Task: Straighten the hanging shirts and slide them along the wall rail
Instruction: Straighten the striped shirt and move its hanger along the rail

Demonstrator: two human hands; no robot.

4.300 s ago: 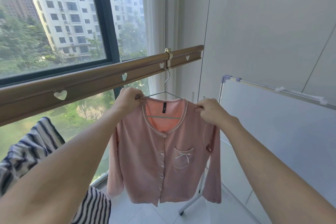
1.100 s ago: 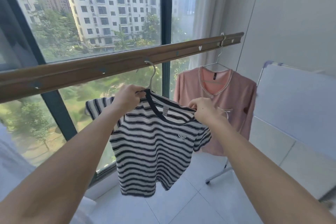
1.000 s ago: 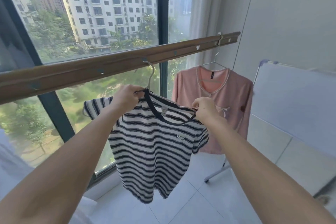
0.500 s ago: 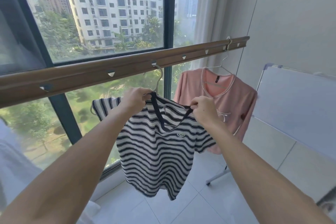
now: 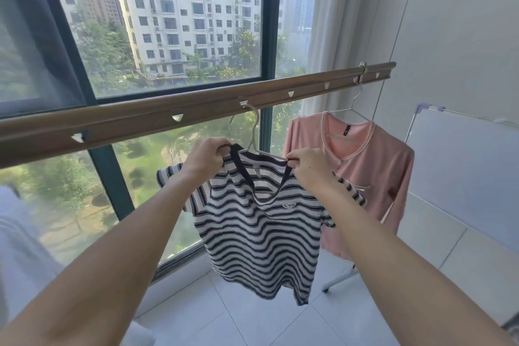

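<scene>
So now pinching the striped shirt's (image 5: 261,222) dark collar, left hand (image 5: 206,159) and right hand (image 5: 310,167); hooked mid-rail (image 5: 280,94) and slid closer beside the pink shirt (image 5: 373,171); probably just needs evening out.

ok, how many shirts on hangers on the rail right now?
2. The striped T-shirt hangs mid-rail, its collar pinched by the left hand and right hand. The pink buttoned top hangs near the rail's right end. More may hang out of frame to the left.
</scene>
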